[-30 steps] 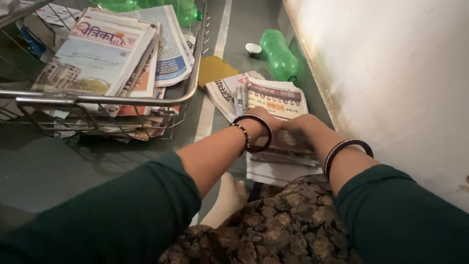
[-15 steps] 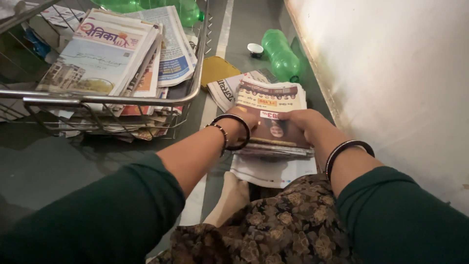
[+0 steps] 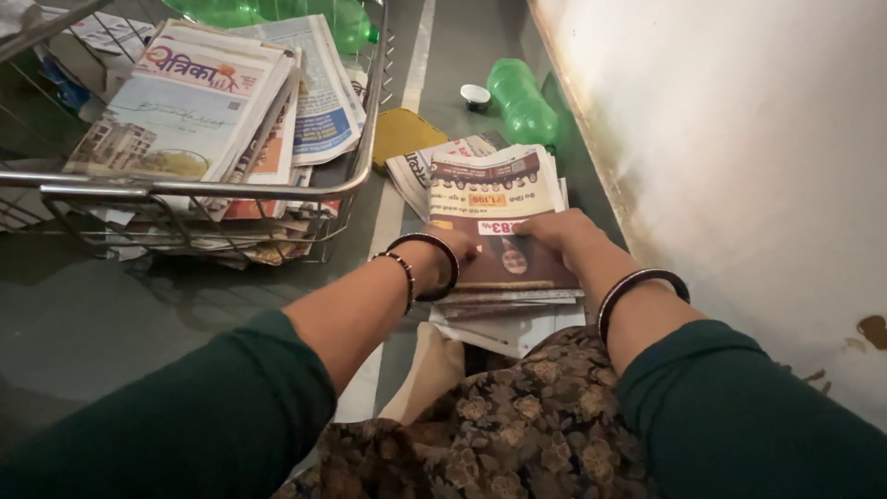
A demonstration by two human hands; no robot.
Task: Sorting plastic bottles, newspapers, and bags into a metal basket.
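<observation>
On the grey floor [image 3: 111,305] beside the white wall [image 3: 739,139], a newspaper stack [image 3: 499,222] is gripped at its near edge by both hands [image 3: 453,248] [image 3: 554,231]; more papers already fill the wire basket [image 3: 360,176].

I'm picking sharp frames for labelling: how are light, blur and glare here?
Head view: soft, dim indoor light; wall is the brightest area, nearly washed out. Slight blur on both hands, left hand and right hand, and on the newspaper stack. Basket rim shows small glints. Floor dark, faintly reflective.
</observation>
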